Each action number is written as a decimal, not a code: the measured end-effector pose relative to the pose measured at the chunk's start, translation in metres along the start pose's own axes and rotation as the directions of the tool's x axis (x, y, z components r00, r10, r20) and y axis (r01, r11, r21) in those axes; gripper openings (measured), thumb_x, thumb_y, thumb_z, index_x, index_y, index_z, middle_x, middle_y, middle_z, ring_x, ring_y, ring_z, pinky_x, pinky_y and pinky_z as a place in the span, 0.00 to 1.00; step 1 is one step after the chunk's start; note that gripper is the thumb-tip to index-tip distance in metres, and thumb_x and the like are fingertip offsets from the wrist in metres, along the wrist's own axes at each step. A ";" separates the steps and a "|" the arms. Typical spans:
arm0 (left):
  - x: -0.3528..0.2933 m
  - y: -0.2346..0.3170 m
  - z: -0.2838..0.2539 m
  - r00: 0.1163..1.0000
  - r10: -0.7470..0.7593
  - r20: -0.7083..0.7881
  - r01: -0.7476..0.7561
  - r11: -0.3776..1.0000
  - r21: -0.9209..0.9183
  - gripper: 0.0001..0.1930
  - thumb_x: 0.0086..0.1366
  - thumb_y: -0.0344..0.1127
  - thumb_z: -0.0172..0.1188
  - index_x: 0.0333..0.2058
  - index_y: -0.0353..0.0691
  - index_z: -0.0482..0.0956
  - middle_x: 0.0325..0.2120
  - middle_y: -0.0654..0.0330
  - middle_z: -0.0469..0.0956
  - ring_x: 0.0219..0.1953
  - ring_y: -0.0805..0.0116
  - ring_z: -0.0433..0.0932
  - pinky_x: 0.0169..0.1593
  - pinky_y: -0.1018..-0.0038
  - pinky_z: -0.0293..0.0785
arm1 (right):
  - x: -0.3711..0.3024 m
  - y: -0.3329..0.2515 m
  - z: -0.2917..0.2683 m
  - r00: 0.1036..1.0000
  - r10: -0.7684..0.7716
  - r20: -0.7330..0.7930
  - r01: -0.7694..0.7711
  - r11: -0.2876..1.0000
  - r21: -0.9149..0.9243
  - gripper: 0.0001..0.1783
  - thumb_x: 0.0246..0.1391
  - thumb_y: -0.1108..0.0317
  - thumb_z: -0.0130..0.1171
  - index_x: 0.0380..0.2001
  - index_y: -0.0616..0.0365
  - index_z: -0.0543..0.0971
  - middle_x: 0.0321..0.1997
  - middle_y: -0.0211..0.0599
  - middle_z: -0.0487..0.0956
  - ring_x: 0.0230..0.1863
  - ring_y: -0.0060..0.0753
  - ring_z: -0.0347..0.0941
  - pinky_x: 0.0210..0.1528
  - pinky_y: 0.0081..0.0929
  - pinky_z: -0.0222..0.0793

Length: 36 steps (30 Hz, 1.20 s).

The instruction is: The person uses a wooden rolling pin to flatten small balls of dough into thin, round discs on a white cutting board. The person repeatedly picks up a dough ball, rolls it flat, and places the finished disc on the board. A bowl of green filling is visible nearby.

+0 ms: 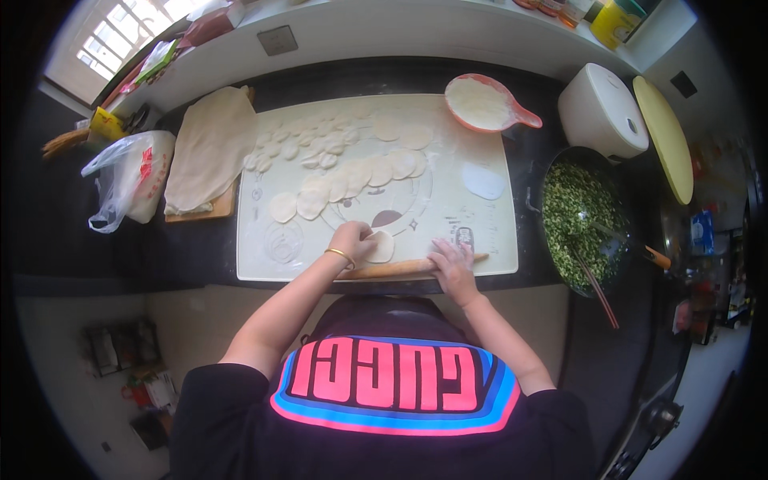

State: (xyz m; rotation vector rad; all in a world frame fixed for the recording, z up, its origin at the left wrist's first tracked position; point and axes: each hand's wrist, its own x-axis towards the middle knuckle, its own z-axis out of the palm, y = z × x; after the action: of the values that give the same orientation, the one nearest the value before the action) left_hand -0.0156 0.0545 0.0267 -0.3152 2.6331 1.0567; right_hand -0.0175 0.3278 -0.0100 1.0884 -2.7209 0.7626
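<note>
My left hand wears a gold bangle and pinches the left edge of a small round dough wrapper on the pale mat. The wooden rolling pin lies just below the wrapper along the mat's near edge. Floury and with its fingers forward, my right hand holds the pin near its right end. Beyond my hands, several rolled wrappers overlap in a slanting row. Small dough pieces are scattered behind them, along with two pale rounds.
A pink-rimmed flour bowl stands on the mat's far right. Right of it are a dark pan of chopped green filling with chopsticks, and a white appliance. To the left, a dough sheet covers a wooden board beside a plastic bag.
</note>
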 end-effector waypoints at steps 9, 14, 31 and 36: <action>-0.032 -0.020 0.015 0.939 0.265 -0.219 -0.135 0.870 0.475 0.32 0.60 0.42 0.53 0.60 0.39 0.56 0.63 0.42 0.47 0.64 0.45 0.46 0.62 0.52 0.46 | 0.049 -0.021 -0.001 0.971 0.012 0.239 0.027 0.986 -0.162 0.26 0.49 0.56 0.57 0.52 0.47 0.68 0.67 0.42 0.52 0.68 0.41 0.46 0.62 0.54 0.41; -0.007 -0.027 0.005 0.915 0.266 -0.305 -0.105 0.884 0.455 0.35 0.60 0.42 0.51 0.63 0.40 0.47 0.64 0.42 0.39 0.66 0.43 0.36 0.64 0.47 0.36 | 0.074 -0.034 -0.005 0.972 0.109 0.209 -0.061 0.973 -0.224 0.32 0.49 0.54 0.57 0.57 0.48 0.64 0.68 0.41 0.51 0.69 0.40 0.45 0.63 0.54 0.40; 0.003 -0.007 0.015 0.978 0.205 -0.034 -0.203 0.977 0.067 0.29 0.37 0.32 0.68 0.42 0.39 0.71 0.36 0.46 0.72 0.42 0.48 0.71 0.48 0.63 0.68 | 0.002 -0.042 0.025 0.999 -0.003 -0.040 0.002 1.000 -0.028 0.20 0.43 0.69 0.59 0.43 0.48 0.71 0.44 0.30 0.72 0.50 0.32 0.67 0.59 0.43 0.48; 0.002 -0.008 -0.002 0.981 0.192 -0.005 -0.191 0.975 0.118 0.12 0.43 0.33 0.65 0.29 0.38 0.77 0.25 0.49 0.76 0.34 0.51 0.76 0.41 0.63 0.71 | -0.002 -0.040 0.028 0.997 0.031 -0.070 -0.033 0.999 -0.019 0.19 0.44 0.68 0.59 0.43 0.47 0.72 0.44 0.30 0.72 0.50 0.32 0.67 0.58 0.42 0.50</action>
State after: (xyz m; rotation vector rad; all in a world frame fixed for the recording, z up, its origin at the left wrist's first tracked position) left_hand -0.0155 0.0471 0.0228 -0.0450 2.7700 0.9534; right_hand 0.0130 0.2912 -0.0182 0.9972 -2.6885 0.7604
